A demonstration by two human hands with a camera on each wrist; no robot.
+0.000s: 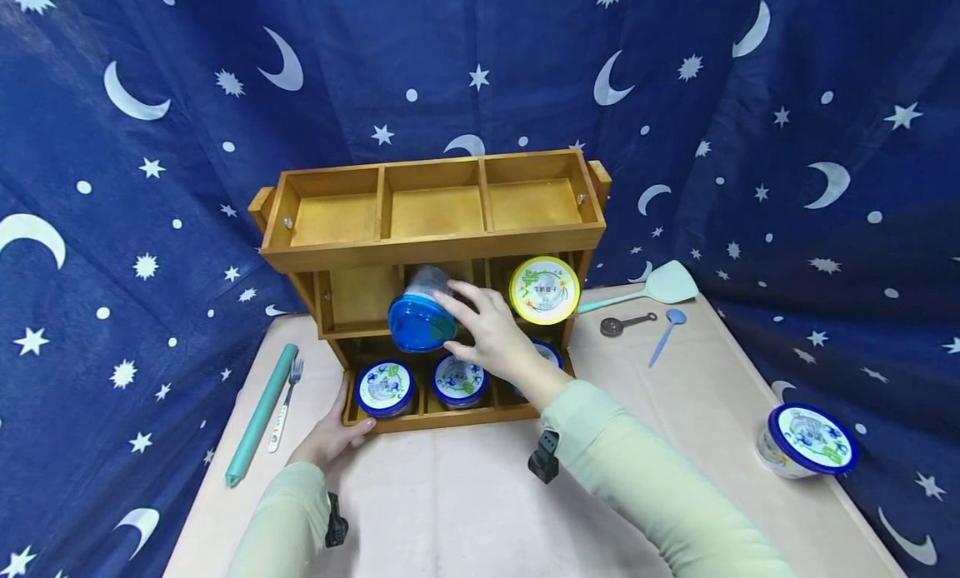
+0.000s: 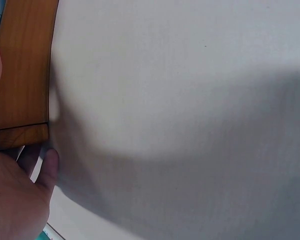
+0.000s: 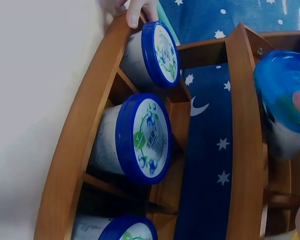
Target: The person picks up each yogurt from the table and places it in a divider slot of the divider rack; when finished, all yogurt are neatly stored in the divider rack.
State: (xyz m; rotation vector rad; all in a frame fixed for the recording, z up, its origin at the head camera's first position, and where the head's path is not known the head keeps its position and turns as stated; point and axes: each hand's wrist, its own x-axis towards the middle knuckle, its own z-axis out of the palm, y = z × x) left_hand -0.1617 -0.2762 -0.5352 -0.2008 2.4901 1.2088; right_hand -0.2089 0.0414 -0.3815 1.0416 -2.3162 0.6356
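My right hand (image 1: pixel 487 324) grips a clear plastic tub with a bright blue lid (image 1: pixel 422 321) between thumb and fingers. The tub is tilted, lid toward me, at the middle tier of a three-tier wooden rack (image 1: pixel 435 249). Around the rack's lower front left corner, my left hand (image 1: pixel 333 432) holds the wood; the left wrist view shows its fingers at the corner (image 2: pixel 22 135). In the bottom tier sit tubs with dark blue lids, including a left one (image 1: pixel 385 388) and a middle one (image 1: pixel 459 381); the right one (image 1: pixel 547 353) is partly hidden by my right wrist.
A yellow-lidded tub (image 1: pixel 544 290) occupies the middle tier's right compartment. Right of the rack lie a pale green spatula (image 1: pixel 670 283), a brown measuring spoon (image 1: pixel 613 326) and a blue spoon (image 1: pixel 667 336). Another dark-blue-lidded tub (image 1: pixel 806 440) stands far right. Leftward are a teal roll (image 1: pixel 262 416) and a fork (image 1: pixel 285 407).
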